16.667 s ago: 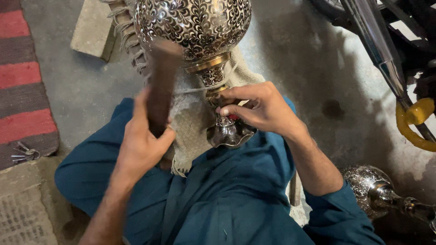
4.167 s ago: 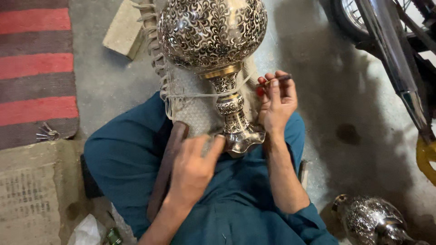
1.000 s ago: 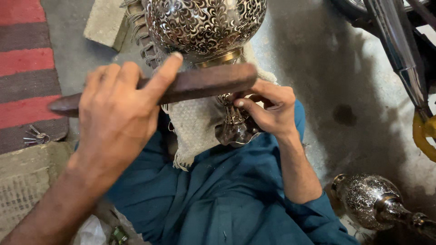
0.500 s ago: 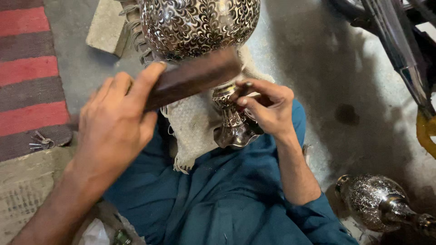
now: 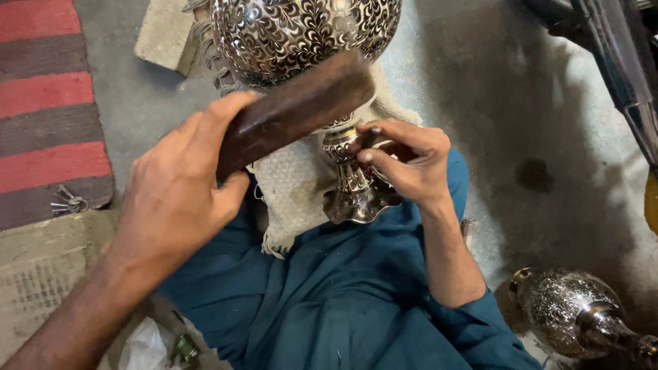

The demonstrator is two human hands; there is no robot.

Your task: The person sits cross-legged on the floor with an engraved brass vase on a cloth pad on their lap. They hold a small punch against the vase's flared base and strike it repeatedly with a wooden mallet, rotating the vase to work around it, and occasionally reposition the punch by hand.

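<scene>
A small punch is being pinched between the thumb and fingertips of the right hand, its tip set against the neck of the vase. A dark wooden block is being clasped by the left hand, fingers wrapped round its near end and thumb laid along the top, so that the far end is hanging just above the punch.

For a clean mark, the punch is probably best kept square to the metal and pinched firmly, with the block brought down flat on its head in short, light taps; a slanted blow could let the tip skate across the pattern.

The vase is lying on its side across the lap, on a coarse cloth: its scalloped foot is pointing towards the body, just below the right hand, and its patterned bulb is lying beyond both hands.

Farther out, a second vase is resting on the floor by the right elbow, a striped rug is being seen at the left, and keys are lying on its edge.
</scene>
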